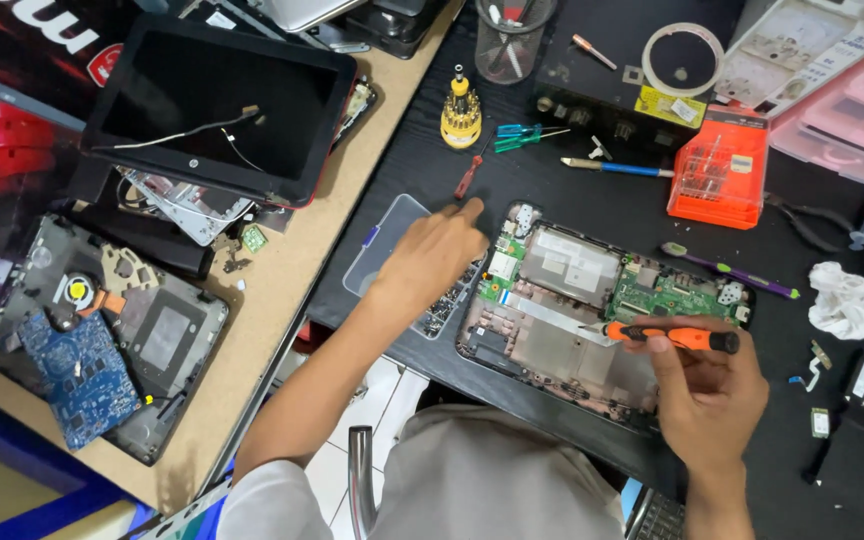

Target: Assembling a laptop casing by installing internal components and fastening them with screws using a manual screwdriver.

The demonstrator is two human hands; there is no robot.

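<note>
Meanwhile right hand (707, 385) pinches slim orange screwdriver (667, 336); left hand (432, 255), fingers curled, empty, over clear plastic tray (382, 250).

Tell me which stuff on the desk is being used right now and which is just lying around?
In use:
- opened laptop
- orange screwdriver in the right hand
- clear screw tray under the left hand

Lying about:
- black screen
- tape roll
- orange bit case
- crumpled tissue
- yellow bit holder
</note>
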